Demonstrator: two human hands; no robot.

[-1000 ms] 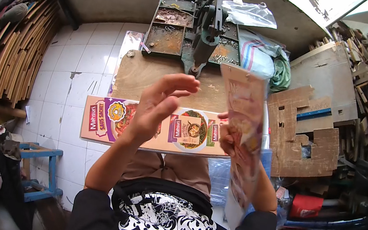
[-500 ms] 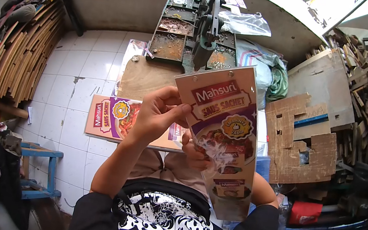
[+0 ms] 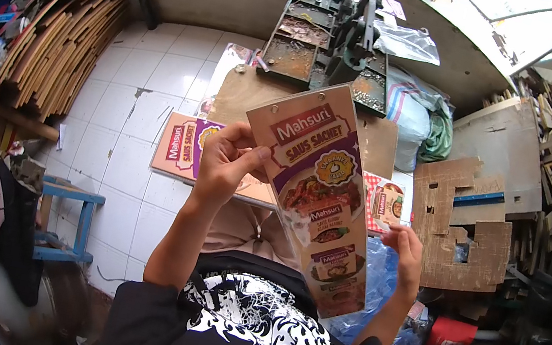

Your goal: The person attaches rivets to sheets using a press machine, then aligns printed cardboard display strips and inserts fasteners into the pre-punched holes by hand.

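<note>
A long printed sign reading "Mahsuri Saus Sachet", glossy and fitted with small eyelets at its upper corners, is held up tilted in front of my body. My left hand pinches its left edge near the top, thumb on the front face. Off to the right of the sign, apart from it, my right hand has bent, parted fingers with nothing visible in them. Behind, a similar printed sign lies flat, partly covered by my left hand and the held sign. Another print with a red checked pattern shows near my right fingertips.
Ahead stands a dark upright press beside a compartment tray of small metal parts. A wooden board lies before it. Cut brown board and wood scraps sit at right, stacked planks and a blue stool at left.
My right hand has come out from behind the sign and moved right, away from it. The left hand keeps its pinch. The camera view has shifted, and the sign sits slightly lower left.
</note>
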